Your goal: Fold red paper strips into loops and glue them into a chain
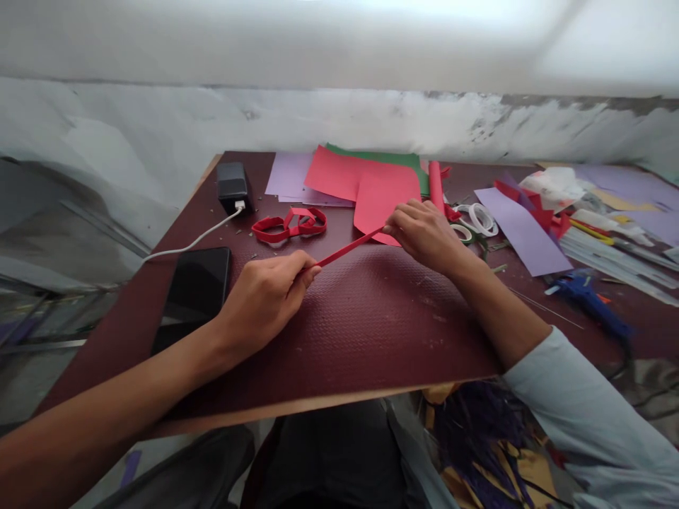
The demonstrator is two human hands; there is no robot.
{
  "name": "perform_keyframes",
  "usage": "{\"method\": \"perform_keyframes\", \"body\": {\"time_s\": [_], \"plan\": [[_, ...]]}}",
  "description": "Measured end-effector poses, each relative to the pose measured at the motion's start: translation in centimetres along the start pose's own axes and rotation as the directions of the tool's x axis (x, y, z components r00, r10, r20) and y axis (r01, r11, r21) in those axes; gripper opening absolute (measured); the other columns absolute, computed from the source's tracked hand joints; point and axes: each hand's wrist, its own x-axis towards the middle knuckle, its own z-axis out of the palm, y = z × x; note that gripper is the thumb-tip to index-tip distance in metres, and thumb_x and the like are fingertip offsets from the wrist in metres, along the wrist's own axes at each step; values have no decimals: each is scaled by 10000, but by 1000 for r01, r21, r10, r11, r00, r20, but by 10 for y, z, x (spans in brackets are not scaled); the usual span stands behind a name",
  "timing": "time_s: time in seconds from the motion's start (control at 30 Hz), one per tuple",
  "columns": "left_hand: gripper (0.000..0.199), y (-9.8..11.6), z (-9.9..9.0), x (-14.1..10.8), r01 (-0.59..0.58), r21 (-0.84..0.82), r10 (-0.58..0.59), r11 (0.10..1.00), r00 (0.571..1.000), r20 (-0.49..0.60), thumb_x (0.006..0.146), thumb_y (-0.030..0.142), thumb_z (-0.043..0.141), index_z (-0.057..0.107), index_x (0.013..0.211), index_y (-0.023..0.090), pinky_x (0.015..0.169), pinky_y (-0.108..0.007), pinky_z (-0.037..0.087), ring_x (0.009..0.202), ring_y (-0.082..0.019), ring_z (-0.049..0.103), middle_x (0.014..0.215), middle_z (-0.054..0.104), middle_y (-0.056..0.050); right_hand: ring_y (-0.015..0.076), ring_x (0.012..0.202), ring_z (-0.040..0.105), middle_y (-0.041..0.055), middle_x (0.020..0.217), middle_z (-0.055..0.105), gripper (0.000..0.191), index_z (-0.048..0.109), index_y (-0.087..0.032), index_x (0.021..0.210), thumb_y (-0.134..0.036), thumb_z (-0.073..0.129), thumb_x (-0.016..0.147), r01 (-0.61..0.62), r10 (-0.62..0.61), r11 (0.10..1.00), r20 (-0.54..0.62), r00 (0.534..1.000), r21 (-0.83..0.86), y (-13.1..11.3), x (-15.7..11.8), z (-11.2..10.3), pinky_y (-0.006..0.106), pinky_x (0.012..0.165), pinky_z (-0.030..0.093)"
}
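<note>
A narrow red paper strip (350, 247) is stretched between my two hands above the dark red tabletop (371, 318). My left hand (270, 293) pinches its nearer end between thumb and fingers. At the farther, higher end, my right hand (424, 233) grips the strip with bent fingers, in front of the red paper sheets (387, 191). Just beyond my left hand lies a red paper piece folded into loops (289, 225). A black phone (196, 286) lies flat to the left of that hand.
At the back left stands a black power bank (232, 184) with a white cable (196, 244). Purple paper (289, 173) and green paper (408, 161) lie at the back. Rolls of white tape (480, 219), a purple sheet (525, 233) and a blue glue gun (591, 300) are on the right.
</note>
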Motion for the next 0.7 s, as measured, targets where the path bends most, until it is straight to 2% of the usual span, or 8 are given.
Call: {"method": "perform_keyframes", "body": {"time_s": [0.23,0.37,0.43,0.5,0.6,0.7], "plan": [[144,0,-2,-1,33,0,-33,999,999,-21,1039,203,611,685,923,161,582,-254,415,531,-115,601,678,687,32,245,863,565,96,901,711,294,604,-220,878,-324,463,1114,-97,96,995,-19,995,-32,14,0,1,385,764,342],[139,-3,-3,-1,90,-38,-91,995,996,0,1030,224,608,683,920,182,585,-253,427,536,-116,611,686,703,35,249,817,551,93,857,672,281,601,-221,836,-333,516,1078,-186,195,979,-113,974,84,30,-5,0,392,745,361],[145,-4,-2,0,138,-87,-135,987,990,45,1017,221,603,682,901,186,589,-254,436,546,-118,625,704,727,29,251,822,554,92,861,661,265,622,-219,868,-352,522,1073,-183,214,964,-161,963,191,28,-6,-2,398,756,388],[161,-6,-1,2,189,-149,-176,971,980,99,1004,229,598,684,874,188,580,-257,440,533,-119,617,705,739,26,254,859,572,95,901,672,257,657,-212,963,-370,497,1085,-111,167,947,-167,972,302,16,-5,-5,404,792,420],[181,-7,3,3,278,-254,-240,926,956,170,1003,275,602,697,877,187,570,-256,462,540,-127,628,706,751,16,255,926,589,112,1004,713,285,679,-193,1112,-406,489,1097,60,-19,915,-106,994,398,-13,2,-10,402,843,429],[187,-7,7,3,365,-363,-296,857,927,231,1019,305,601,716,950,176,600,-255,514,595,-141,685,741,771,-5,239,914,597,106,980,732,313,692,-180,1062,-412,487,1109,162,-164,912,-26,986,376,-37,7,-13,379,822,384]]}}
